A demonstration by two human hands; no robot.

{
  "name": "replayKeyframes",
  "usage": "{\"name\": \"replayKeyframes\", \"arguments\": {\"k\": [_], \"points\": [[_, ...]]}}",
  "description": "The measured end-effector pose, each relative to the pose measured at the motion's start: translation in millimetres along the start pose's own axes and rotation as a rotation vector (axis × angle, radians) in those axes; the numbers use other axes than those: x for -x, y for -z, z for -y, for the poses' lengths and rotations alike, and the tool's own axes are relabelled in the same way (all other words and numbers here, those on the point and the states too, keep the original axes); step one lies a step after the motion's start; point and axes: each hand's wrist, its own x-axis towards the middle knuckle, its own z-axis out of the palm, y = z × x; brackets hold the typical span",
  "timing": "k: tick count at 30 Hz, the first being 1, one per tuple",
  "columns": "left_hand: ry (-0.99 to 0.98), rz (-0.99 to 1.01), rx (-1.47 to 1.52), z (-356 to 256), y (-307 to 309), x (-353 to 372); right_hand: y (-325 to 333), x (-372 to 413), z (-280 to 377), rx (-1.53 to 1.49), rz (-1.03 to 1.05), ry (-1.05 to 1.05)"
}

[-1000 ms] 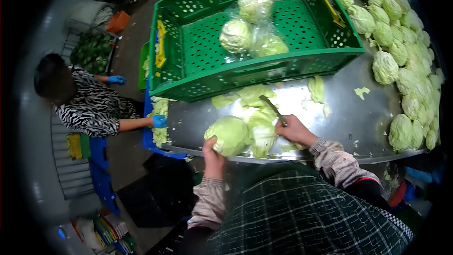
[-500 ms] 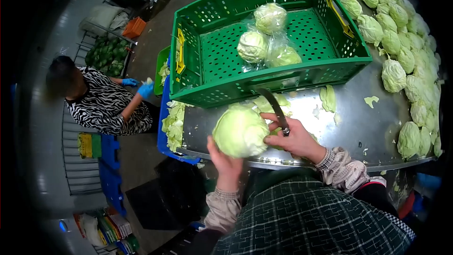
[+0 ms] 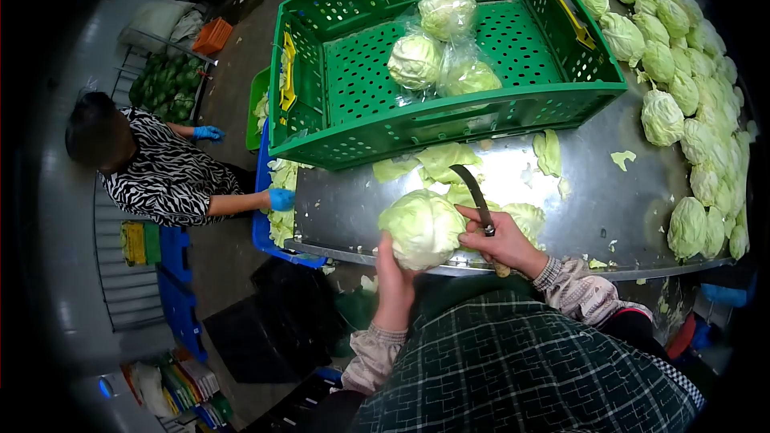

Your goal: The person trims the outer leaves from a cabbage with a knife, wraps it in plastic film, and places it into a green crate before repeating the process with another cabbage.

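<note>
A pale green cabbage (image 3: 419,232) is held over the near edge of the metal table (image 3: 353,207). My left hand (image 3: 395,285) cups it from below and the left, palm against its side. A knife (image 3: 473,188) with a dark curved blade is in my right hand (image 3: 507,247), its tip pointing up and away from me. The thumb and forefinger of that hand reach to the cabbage's right side. Loose cabbage leaves (image 3: 445,160) lie on the metal just beyond.
A green crate (image 3: 393,132) with several wrapped cabbages (image 3: 415,62) stands on the far part of the table. Many bare cabbages (image 3: 662,118) are piled at the right. On the left, a co-worker (image 3: 172,164) in blue gloves stands beside a blue bin (image 3: 277,248) of leaves.
The cabbage has turned in my hands and shifted slightly right. More loose leaf shows beside my right hand. The co-worker's near glove has come down to the blue bin. The view has shifted a little.
</note>
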Motion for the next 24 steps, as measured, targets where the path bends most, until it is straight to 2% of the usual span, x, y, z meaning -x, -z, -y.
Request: {"name": "replayKeyframes", "arguments": {"k": [2, 5, 6, 9, 10, 13, 19, 21, 22, 23, 24], "points": [[-0.068, -0.058, -0.031, 5.9, 3.4, -3.5, 0.4, 0.5, -1.5, -0.028, -0.005, 0.032], [-0.041, 0.020, 0.213, 4.1, 2.8, -6.0, 0.4, 4.2, 6.9, -0.061, 0.010, 0.105], [0.003, 0.102, 0.315, 3.0, 1.5, -6.0, -0.4, 7.5, 12.5, -0.073, 0.017, 0.134], [0.035, 0.171, 0.541, 16.4, -4.6, -14.8, -1.2, 16.2, 29.0, 0.019, -0.036, 0.077], [0.020, 0.209, 0.550, 17.6, -5.9, -14.5, -1.9, 14.3, 26.0, -0.005, -0.099, 0.175], [0.014, 0.227, 0.438, 14.4, -14.2, -10.9, 4.1, 16.9, 26.1, 0.090, -0.161, 0.299], [0.110, 0.286, 0.468, 14.2, -36.4, -17.5, 14.1, 36.0, 25.6, 0.130, -0.177, 0.317], [0.109, 0.136, 0.290, 11.8, -42.8, -4.8, 20.7, 38.3, 23.9, 0.185, -0.174, 0.294], [0.081, 0.186, 0.144, 8.3, -49.9, -1.2, 23.0, 32.7, 3.4, 0.072, -0.161, 0.398], [0.053, 0.284, 0.005, 6.0, -62.1, -1.6, 24.6, 45.1, 14.6, -0.118, -0.148, 0.237], [0.102, 0.245, -0.090, 2.6, -74.9, 9.1, 36.3, 44.4, 4.7, 0.041, -0.209, 0.334]]}}
